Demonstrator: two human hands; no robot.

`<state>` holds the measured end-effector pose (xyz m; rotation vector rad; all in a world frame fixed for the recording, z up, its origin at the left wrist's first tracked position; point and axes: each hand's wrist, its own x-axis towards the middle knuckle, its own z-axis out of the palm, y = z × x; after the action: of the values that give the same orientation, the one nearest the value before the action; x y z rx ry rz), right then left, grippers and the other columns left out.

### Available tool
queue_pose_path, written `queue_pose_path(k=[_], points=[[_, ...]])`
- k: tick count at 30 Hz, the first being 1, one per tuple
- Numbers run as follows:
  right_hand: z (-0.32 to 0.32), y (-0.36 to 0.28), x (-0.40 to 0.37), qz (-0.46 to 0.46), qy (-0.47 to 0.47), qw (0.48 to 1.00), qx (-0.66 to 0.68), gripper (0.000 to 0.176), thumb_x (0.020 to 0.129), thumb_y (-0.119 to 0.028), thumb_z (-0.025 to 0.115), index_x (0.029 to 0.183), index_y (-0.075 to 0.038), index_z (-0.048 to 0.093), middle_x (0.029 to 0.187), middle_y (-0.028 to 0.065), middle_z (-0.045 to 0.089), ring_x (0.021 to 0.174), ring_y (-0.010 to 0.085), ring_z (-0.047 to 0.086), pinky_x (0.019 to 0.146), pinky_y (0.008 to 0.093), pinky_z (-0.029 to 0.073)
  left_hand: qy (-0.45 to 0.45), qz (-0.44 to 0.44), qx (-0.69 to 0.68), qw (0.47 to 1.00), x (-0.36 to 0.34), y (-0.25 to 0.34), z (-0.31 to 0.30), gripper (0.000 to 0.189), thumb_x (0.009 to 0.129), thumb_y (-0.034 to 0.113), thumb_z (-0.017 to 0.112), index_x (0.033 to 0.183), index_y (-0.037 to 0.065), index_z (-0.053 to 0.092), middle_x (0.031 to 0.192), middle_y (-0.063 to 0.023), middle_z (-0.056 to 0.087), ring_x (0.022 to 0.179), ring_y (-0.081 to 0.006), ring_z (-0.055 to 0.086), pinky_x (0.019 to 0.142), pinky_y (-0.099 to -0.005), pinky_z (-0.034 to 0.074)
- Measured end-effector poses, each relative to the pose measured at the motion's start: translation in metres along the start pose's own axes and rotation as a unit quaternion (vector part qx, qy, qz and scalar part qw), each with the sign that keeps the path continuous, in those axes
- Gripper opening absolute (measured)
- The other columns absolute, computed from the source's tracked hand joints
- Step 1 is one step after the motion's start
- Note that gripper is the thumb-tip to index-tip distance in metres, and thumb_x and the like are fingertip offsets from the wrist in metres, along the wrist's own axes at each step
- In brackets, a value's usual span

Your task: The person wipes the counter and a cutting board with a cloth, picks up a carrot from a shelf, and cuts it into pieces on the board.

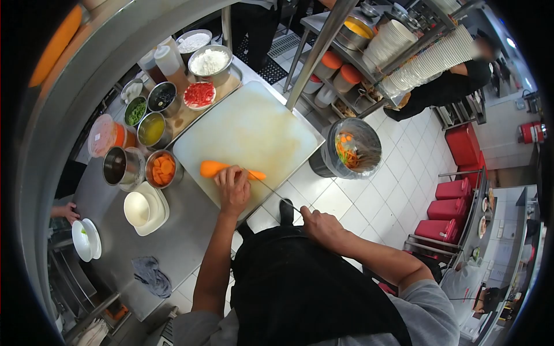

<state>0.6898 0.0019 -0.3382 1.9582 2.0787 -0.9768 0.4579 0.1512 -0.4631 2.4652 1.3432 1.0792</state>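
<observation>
A peeled carrot (210,168) lies across the lower part of a white cutting board (248,124). My left hand (234,187) presses down over its middle, fingers bent around it. In my right hand (323,228) is the handle of a knife (277,195), its blade reaching to the carrot's thin end just right of my left fingers. Left of the board stands a metal container of sliced carrot (163,168).
Containers of red strips (199,94), white powder (210,61) and yellow liquid (152,130) line the board's far left. Cream bowls (140,209) and a grey cloth (151,275) lie on the steel table. A lined bin (353,149) with orange scraps stands right. Another person's hand (71,213) shows at left.
</observation>
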Motion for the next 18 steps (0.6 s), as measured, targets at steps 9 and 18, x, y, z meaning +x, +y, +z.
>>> queue_pose_path(k=[9, 18], points=[[-0.003, 0.001, 0.006, 0.02, -0.019, 0.999, -0.016, 0.025, 0.095, -0.015, 0.055, 0.112, 0.002, 0.047, 0.079, 0.029, 0.068, 0.07, 0.0475, 0.069, 0.06, 0.0554, 0.056, -0.009, -0.009, 0.023, 1.0, -0.004, -0.005, 0.007, 0.024, 0.081, 0.009, 0.066, 0.105, 0.011, 0.068, 0.111, -0.0055, 0.057, 0.108, -0.0283, 0.054, 0.093, -0.0481, 0.038], [0.047, -0.023, 0.131, -0.055, 0.096, 0.991, 0.072, 0.023, 0.097, -0.013, 0.053, 0.114, 0.0, 0.047, 0.079, 0.0271, 0.069, 0.072, 0.0463, 0.07, 0.062, 0.0567, 0.055, 0.0, -0.074, 0.028, 0.997, -0.004, -0.009, 0.0, 0.028, 0.084, 0.012, 0.064, 0.112, 0.008, 0.067, 0.113, -0.0097, 0.057, 0.11, -0.0328, 0.053, 0.095, -0.0506, 0.037]])
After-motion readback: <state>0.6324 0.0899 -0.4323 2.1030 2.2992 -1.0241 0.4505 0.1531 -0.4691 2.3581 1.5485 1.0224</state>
